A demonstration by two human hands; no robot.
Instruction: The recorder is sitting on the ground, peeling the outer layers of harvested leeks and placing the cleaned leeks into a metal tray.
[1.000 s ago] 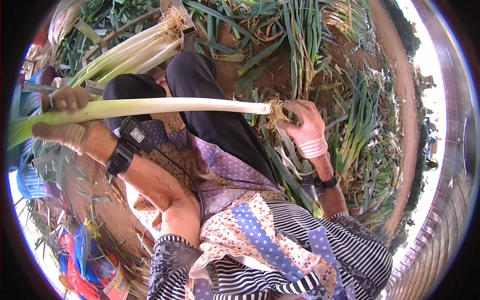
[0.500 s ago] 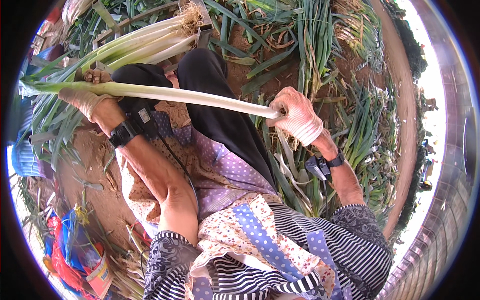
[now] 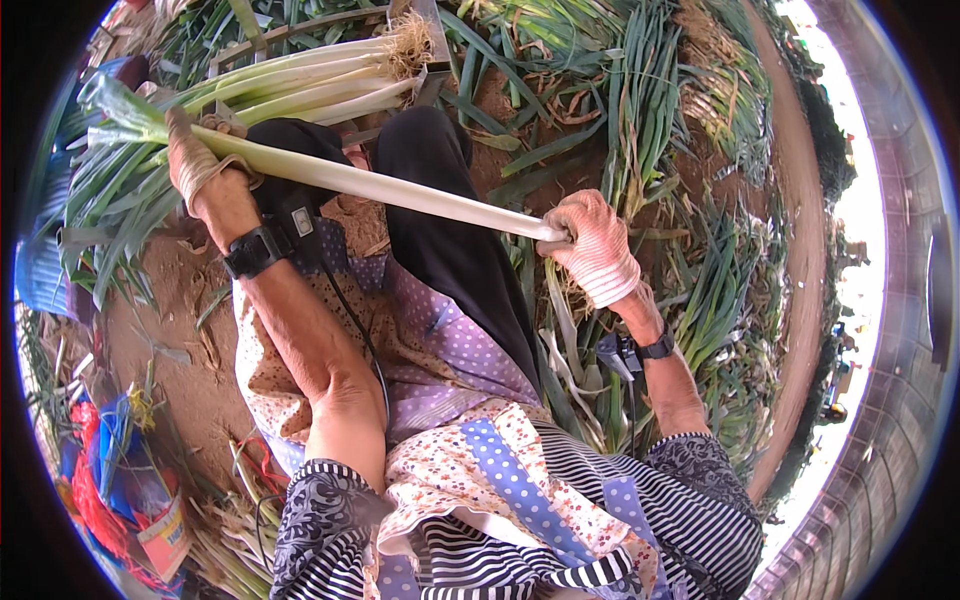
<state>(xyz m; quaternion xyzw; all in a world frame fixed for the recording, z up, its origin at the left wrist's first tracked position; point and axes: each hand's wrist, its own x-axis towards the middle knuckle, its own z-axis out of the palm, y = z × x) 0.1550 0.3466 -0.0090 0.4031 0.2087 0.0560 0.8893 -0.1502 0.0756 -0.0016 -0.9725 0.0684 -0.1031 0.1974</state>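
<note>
A long green onion [image 3: 400,190] stretches across my lap, its white stalk slanting down from upper left to right. My left hand [image 3: 207,168], in a pale glove with some fingertips bare, is closed round the stalk just below the green leaves. At the other end my gloved right hand [image 3: 593,245] grips the root end, hiding the roots. Behind my left hand, a bundle of green onions [image 3: 330,80] lies on a metal rack [image 3: 436,50], with roots to the right and leaves hanging at the left.
Piles of green onions [image 3: 640,110] cover the soil ahead and to the right. Colourful plastic bags [image 3: 120,460] sit at the lower left beside loose stalks [image 3: 230,545]. A blue ribbed object [image 3: 48,270] stands at the far left. My knees in black trousers [image 3: 425,170] are below the stalk.
My left hand has shifted right and slightly up, raising the leafy end, so the onion slants more steeply. My right hand has dropped slightly and still grips the root end.
</note>
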